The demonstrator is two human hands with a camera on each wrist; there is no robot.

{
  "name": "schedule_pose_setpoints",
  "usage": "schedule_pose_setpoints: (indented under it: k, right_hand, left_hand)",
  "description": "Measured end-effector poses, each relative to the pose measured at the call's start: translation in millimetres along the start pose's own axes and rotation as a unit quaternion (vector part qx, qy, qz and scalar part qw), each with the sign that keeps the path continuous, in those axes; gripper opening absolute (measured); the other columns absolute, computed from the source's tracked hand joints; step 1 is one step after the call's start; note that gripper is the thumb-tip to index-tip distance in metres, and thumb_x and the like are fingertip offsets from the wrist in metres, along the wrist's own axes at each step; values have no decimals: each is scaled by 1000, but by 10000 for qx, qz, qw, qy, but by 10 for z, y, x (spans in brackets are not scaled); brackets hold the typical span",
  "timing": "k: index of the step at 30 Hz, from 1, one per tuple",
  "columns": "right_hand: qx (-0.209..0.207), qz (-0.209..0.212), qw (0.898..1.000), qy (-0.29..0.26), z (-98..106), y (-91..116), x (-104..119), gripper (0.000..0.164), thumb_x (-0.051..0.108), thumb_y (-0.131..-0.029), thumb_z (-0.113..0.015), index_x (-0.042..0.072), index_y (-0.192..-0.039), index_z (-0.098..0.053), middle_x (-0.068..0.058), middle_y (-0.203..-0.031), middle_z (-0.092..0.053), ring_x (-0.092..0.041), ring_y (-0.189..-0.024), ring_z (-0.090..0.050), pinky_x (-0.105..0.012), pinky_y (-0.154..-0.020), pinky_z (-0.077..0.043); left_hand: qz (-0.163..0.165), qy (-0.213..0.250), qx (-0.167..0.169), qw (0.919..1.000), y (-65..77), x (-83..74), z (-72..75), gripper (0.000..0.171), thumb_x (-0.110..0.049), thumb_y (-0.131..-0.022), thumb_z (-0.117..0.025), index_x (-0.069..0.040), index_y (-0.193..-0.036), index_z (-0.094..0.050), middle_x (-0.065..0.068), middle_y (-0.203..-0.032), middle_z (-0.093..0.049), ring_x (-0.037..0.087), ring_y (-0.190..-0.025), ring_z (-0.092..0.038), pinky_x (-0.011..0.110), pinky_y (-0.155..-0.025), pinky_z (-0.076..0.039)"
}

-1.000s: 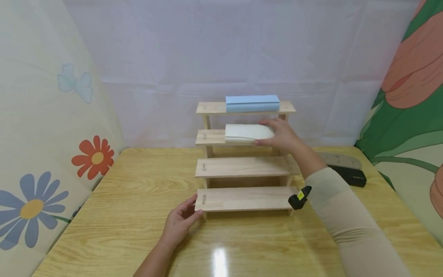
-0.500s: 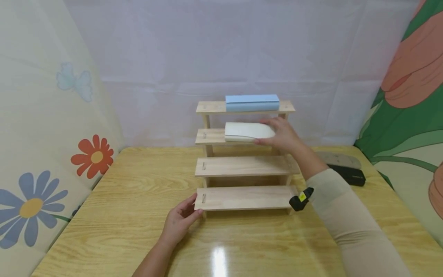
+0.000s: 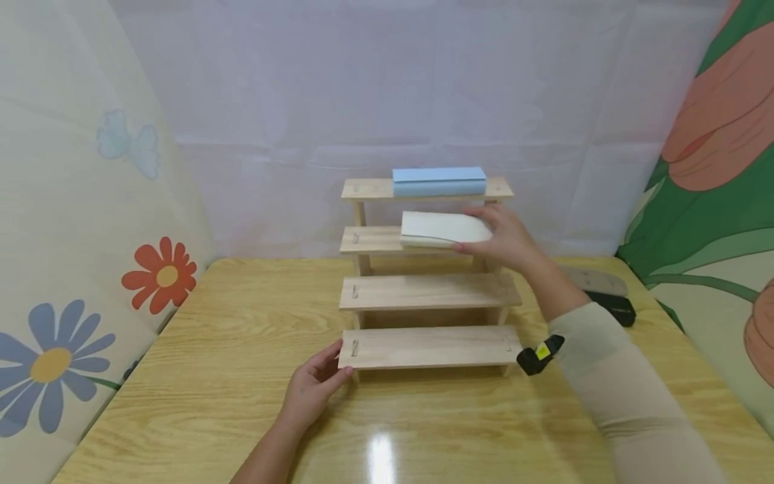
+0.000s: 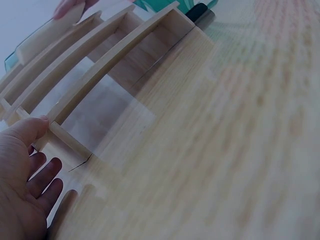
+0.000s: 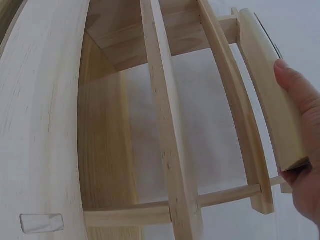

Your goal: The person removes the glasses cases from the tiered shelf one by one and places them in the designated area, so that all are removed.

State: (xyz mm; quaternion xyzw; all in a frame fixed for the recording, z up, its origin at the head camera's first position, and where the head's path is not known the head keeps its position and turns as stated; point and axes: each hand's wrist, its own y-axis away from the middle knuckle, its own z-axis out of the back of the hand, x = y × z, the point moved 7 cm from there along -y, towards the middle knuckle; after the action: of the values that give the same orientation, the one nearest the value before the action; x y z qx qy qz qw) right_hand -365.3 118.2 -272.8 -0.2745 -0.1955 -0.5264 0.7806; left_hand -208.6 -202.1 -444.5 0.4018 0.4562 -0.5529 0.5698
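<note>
A tiered wooden display shelf (image 3: 429, 347) stands on the table in the head view. A white glasses case (image 3: 437, 227) is at its second tier from the top, lying lengthwise along the board. My right hand (image 3: 504, 235) grips the right end of that case, thumb on the near side and fingers on the far side. The right wrist view shows the white case (image 5: 272, 95) close over the board. My left hand (image 3: 311, 388) holds the left end of the lowest board, thumb at the front corner; in the left wrist view its lower fingers (image 4: 45, 182) hang loosely curled.
A light blue glasses case (image 3: 439, 182) lies on the top tier. Behind my right forearm, a black case (image 3: 613, 308) and a grey-brown case (image 3: 595, 279) lie on the wood-grain table (image 3: 242, 323). A white cloth (image 3: 387, 81) hangs behind the shelf.
My right hand has shifted slightly to the right with the white glasses case, whose left end sits farther along the board. My left hand keeps its place on the lowest board.
</note>
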Motion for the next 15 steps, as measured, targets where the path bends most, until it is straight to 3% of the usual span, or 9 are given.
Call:
schedule_pose_setpoints:
  k: [8,15]
  right_hand:
    - [-20,-182,9998,-72,98,95,-58,81,45,-79,-79,17,-146,-46,-16,-158,-32,-40,-147,-21,-63,-117,-18]
    - [-143,-97,9998,-107,199,182,-65,79,43,-79,-80,14,-145,-47,-14,-154,-39,-39,-142,-30,-61,-115,-23]
  left_hand:
    - [-20,28,11,10000,-3,17,-5,55,-8,-88,-72,2,-138,-52,20,-136,-58,16,-112,-62,13,-87,-47]
    - [35,72,8,10000,-14,28,-15,55,-7,-88,-72,2,-138,-52,20,-137,-58,27,-117,-61,12,-86,-48]
